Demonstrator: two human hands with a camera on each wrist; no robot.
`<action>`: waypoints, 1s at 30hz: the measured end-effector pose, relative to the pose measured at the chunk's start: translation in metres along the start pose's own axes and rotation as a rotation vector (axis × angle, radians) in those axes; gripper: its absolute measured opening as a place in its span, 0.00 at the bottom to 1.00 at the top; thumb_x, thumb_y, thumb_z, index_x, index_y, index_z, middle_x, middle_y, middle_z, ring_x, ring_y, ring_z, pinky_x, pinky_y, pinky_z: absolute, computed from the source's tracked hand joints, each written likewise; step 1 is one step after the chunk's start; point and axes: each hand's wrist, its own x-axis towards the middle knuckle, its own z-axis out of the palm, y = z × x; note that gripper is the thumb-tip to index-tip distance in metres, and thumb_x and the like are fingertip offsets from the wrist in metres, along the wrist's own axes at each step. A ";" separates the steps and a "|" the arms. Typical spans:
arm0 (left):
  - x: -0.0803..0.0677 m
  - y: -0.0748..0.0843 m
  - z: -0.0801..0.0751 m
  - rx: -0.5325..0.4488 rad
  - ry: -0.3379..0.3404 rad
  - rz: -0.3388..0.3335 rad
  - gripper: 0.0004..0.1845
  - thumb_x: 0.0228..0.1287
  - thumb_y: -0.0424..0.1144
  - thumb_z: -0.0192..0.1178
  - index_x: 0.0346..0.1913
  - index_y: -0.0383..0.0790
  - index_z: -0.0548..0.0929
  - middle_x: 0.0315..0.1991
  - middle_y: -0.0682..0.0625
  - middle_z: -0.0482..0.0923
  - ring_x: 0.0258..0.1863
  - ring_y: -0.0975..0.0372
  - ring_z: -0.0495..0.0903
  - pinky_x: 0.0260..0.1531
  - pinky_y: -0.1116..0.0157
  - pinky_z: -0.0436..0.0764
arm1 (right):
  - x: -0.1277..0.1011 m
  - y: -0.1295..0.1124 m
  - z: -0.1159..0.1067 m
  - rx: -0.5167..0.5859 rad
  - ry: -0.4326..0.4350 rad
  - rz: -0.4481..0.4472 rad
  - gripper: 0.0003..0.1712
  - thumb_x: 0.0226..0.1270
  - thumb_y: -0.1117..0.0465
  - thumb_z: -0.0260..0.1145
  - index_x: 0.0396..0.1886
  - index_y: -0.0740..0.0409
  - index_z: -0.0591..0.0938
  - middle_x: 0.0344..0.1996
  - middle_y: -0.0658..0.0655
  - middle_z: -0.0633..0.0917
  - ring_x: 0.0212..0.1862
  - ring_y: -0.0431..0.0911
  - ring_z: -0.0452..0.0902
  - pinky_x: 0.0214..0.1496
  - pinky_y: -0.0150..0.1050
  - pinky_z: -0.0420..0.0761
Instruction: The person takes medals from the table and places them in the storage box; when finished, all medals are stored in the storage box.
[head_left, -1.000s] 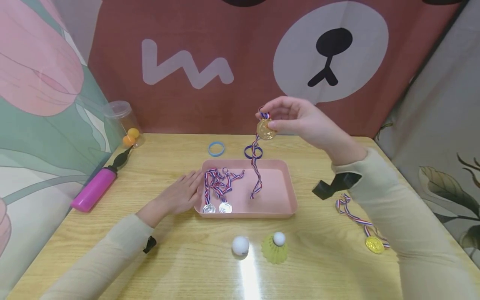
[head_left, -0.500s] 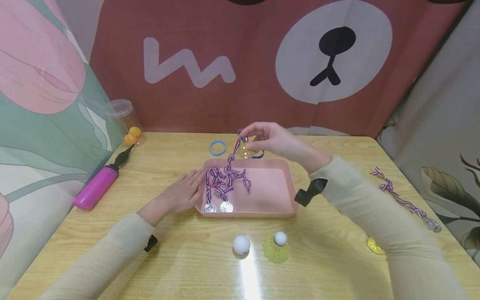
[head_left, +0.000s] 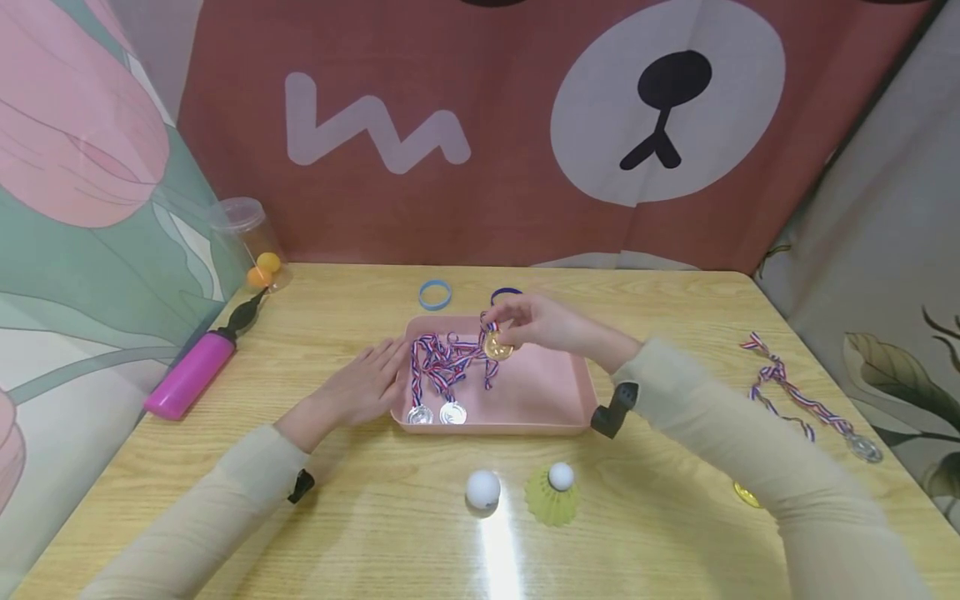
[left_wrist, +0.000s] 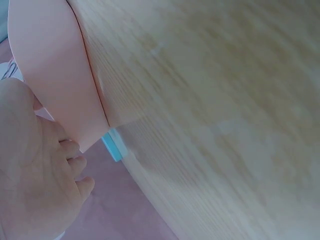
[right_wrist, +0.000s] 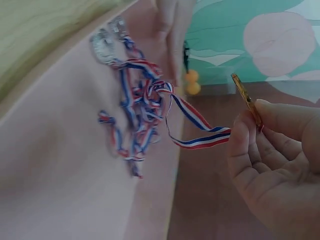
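Fingers point(head_left: 517, 309) of the right hand point(head_left: 543, 325) pinch the gold medal point(head_left: 498, 345) near the middle of the frame, above the tray point(head_left: 551, 387). In the right wrist view the medal is seen nearly edge-on between thumb and fingers, and its ribbon point(right_wrist: 202, 145) loops from the hand toward the tangled ribbons point(head_left: 442, 364) in the tray's left half. The left hand point(head_left: 356, 387) lies with its fingers extended against the tray's left wall; the left wrist view shows them at the rim. Two silver medals point(head_left: 453, 413) lie side by side at the tray's near left.

Beyond the tray, on the desk point(head_left: 337, 500), are a light-blue ring point(head_left: 435, 307) and a dark-blue ring point(head_left: 506, 292), the latter partly hidden by the right hand. At the left of the frame, a pink pump point(head_left: 191, 375) points its black end toward a clear jar point(head_left: 243, 218) containing two orange balls point(head_left: 268, 263). At lower centre, a white ball point(head_left: 483, 490) is near a yellow shuttlecock point(head_left: 552, 500). At the right of the frame lie a third silver medal point(head_left: 864, 448) with its ribbon and a second gold medal point(head_left: 747, 494), partly covered by the right sleeve point(head_left: 720, 425). A brown backdrop point(head_left: 495, 217) fills the upper frame.
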 end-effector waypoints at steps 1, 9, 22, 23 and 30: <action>0.000 0.000 0.000 0.001 -0.002 -0.003 0.31 0.72 0.45 0.34 0.70 0.29 0.49 0.70 0.37 0.44 0.68 0.45 0.46 0.65 0.50 0.49 | 0.000 0.003 0.002 -0.007 -0.011 0.011 0.18 0.60 0.72 0.62 0.51 0.69 0.76 0.44 0.63 0.81 0.37 0.47 0.79 0.42 0.47 0.80; 0.000 0.002 -0.001 -0.003 -0.002 -0.006 0.31 0.72 0.44 0.35 0.70 0.28 0.49 0.70 0.37 0.45 0.68 0.45 0.46 0.65 0.49 0.50 | -0.001 0.025 0.017 -0.022 -0.094 0.048 0.15 0.59 0.74 0.60 0.47 0.70 0.77 0.34 0.58 0.80 0.35 0.44 0.76 0.43 0.50 0.80; 0.000 0.002 -0.001 -0.006 -0.009 -0.006 0.31 0.72 0.44 0.35 0.70 0.29 0.48 0.70 0.37 0.44 0.68 0.45 0.45 0.65 0.50 0.49 | 0.007 0.049 0.043 -0.053 -0.243 0.104 0.06 0.57 0.74 0.61 0.36 0.68 0.79 0.28 0.53 0.83 0.30 0.40 0.76 0.34 0.36 0.80; 0.000 0.002 -0.001 -0.004 -0.009 -0.006 0.31 0.72 0.44 0.35 0.70 0.29 0.48 0.70 0.37 0.44 0.68 0.45 0.45 0.65 0.50 0.49 | 0.008 0.049 0.044 -0.047 -0.249 0.107 0.07 0.57 0.75 0.61 0.36 0.69 0.79 0.28 0.54 0.83 0.30 0.40 0.77 0.33 0.35 0.80; 0.000 0.002 -0.002 0.002 -0.006 0.000 0.30 0.72 0.44 0.36 0.70 0.28 0.49 0.70 0.37 0.44 0.68 0.45 0.45 0.65 0.50 0.49 | 0.012 0.051 0.049 -0.010 -0.281 0.145 0.06 0.57 0.75 0.60 0.35 0.68 0.78 0.28 0.55 0.84 0.26 0.40 0.75 0.28 0.29 0.76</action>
